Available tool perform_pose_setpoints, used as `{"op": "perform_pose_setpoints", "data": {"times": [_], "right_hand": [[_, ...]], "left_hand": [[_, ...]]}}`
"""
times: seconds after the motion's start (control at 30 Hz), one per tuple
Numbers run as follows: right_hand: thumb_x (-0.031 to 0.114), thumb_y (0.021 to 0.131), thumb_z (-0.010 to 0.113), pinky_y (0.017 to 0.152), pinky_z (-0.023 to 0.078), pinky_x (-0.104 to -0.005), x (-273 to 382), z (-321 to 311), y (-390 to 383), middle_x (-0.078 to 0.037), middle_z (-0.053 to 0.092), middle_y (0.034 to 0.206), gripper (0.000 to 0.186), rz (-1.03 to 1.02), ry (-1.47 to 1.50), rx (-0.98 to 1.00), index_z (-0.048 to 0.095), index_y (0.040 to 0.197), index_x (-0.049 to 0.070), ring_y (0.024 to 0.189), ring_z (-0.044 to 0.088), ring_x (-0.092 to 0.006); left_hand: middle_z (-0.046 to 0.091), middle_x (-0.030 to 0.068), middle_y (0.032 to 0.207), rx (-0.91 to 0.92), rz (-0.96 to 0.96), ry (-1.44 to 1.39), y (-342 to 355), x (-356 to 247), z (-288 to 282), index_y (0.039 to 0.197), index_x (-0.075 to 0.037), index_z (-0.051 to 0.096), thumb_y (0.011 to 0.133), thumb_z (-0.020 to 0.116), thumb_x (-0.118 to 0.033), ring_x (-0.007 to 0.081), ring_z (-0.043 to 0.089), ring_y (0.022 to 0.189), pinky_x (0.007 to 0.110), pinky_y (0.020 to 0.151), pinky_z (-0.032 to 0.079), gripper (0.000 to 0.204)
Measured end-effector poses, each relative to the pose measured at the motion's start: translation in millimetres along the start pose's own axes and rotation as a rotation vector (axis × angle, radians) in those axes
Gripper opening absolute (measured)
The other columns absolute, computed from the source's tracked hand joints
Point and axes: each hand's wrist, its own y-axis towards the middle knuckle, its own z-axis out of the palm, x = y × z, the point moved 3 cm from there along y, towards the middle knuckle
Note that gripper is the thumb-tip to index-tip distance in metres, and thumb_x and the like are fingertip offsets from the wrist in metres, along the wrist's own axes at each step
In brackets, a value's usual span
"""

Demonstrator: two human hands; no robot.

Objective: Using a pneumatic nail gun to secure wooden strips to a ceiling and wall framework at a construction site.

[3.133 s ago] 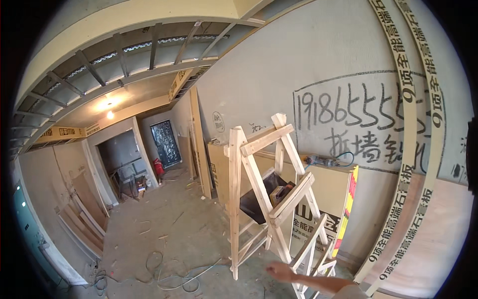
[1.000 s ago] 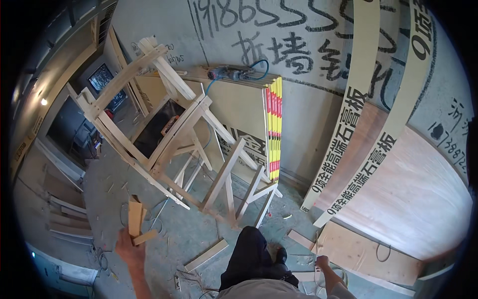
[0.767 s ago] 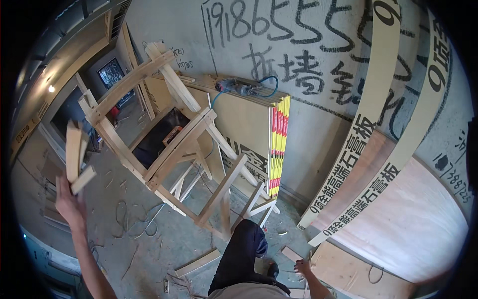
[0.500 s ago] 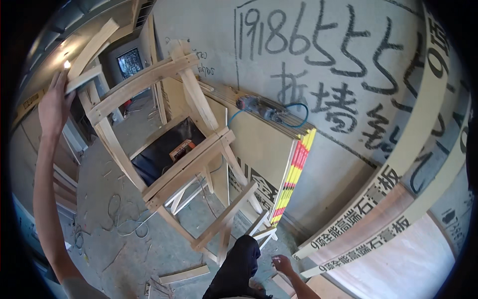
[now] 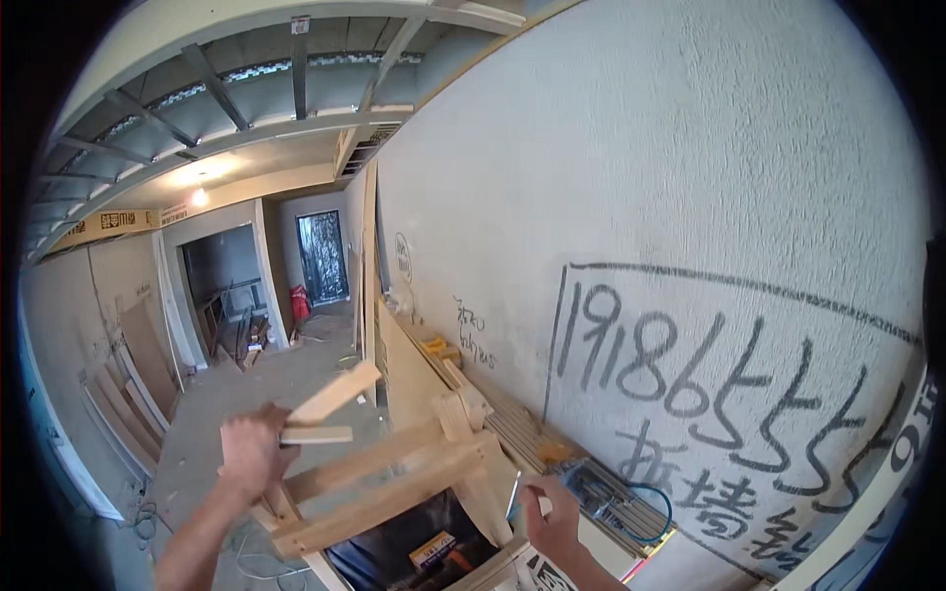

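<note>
My left hand (image 5: 258, 451) is closed round the near ends of light wooden strips (image 5: 338, 405), which point right over the top of a wooden stepladder (image 5: 394, 494). My right hand (image 5: 554, 517) is raised beside the ladder's right upright, fingers curled in; whatever they hold, if anything, is hidden. Below the top rails hangs a black sheet or pouch (image 5: 367, 557) with a small orange-and-white box (image 5: 432, 550) in it. My left hand is above the ladder's left upright.
Stacked boards (image 5: 522, 433) lean along the grey wall (image 5: 631, 177) to the right, with a power tool (image 5: 596, 492) and its blue cord on top. A metal ceiling frame (image 5: 296, 128) hangs overhead. Planks (image 5: 123, 414) lean against the left wall. Cable (image 5: 148, 522) lies on the floor.
The view has tilted upward, bringing the ceiling and far room in. My right hand has risen from beside my leg to the ladder top. My left hand still grips the wooden strips.
</note>
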Motion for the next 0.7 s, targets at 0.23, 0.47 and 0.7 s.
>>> {"op": "perform_pose_setpoints", "data": {"times": [0.23, 0.47, 0.7], "right_hand": [[0.024, 0.091, 0.061, 0.085, 0.051, -0.0436, 74, 88, 186, -0.016, 0.068, 0.102, 0.026, -0.172, 0.047, 0.106, 0.069, 0.108, 0.007, 0.097, 0.066, -0.0317], [0.032, 0.084, 0.065, 0.066, 0.048, -0.0410, 35, 143, 169, -0.003, 0.064, 0.089, 0.018, -0.397, -0.673, 0.488, 0.064, 0.087, 0.014, 0.079, 0.064, -0.0220], [0.024, 0.084, 0.067, 0.085, 0.044, -0.0525, 24, 140, 146, -0.004, 0.065, 0.103, 0.021, -0.262, -0.461, 0.350, 0.068, 0.102, 0.012, 0.100, 0.058, -0.0258]], "left_hand": [[0.062, 0.0055, 0.082, -0.015, 0.021, -0.090, 7, -4, 3, 0.096, -0.013, 0.069, 0.058, 0.076, -0.020, 0.0287, 0.065, 0.078, 0.043, 0.065, 0.051, 0.040], [0.061, 0.0064, 0.078, -0.011, 0.006, -0.074, 13, -5, -7, 0.093, -0.012, 0.070, 0.056, 0.076, -0.019, 0.0304, 0.063, 0.072, 0.043, 0.062, 0.050, 0.038], [0.067, 0.0122, 0.095, 0.126, 0.045, -0.077, 7, 0, -8, 0.112, -0.003, 0.067, 0.086, 0.067, -0.037, 0.0318, 0.063, 0.079, 0.041, 0.064, 0.051, 0.043]]}}
